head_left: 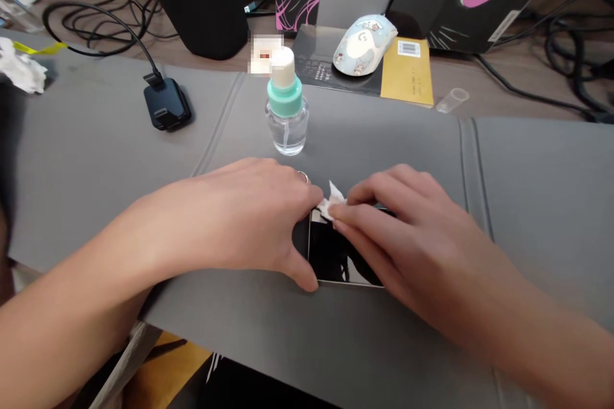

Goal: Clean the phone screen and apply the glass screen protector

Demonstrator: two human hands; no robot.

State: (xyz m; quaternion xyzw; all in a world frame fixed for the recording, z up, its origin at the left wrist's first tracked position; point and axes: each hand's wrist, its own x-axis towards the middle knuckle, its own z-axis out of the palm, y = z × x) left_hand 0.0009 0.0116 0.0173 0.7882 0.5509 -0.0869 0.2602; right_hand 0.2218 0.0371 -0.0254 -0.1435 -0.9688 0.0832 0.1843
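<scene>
A black-screened smartphone [330, 252] lies flat on the grey desk mat, its right part hidden under my right hand. My left hand [254, 223] grips the phone's left end, thumb at the near edge and fingers at the far edge. Pinched in the fingers of my right hand [407, 230] is a crumpled white tissue [330, 203], which touches the screen near its far left corner. Just beyond my hands stands a clear spray bottle [288, 118] with a mint collar and white cap, holding some clear liquid.
A patterned computer mouse [365, 45] rests on a dark and yellow package [407, 77] at the back. The small clear cap [453, 100] lies right of it. A black cabled device [166, 102] sits left on the grey mat [551, 204]. Cables and dark boxes line the rear.
</scene>
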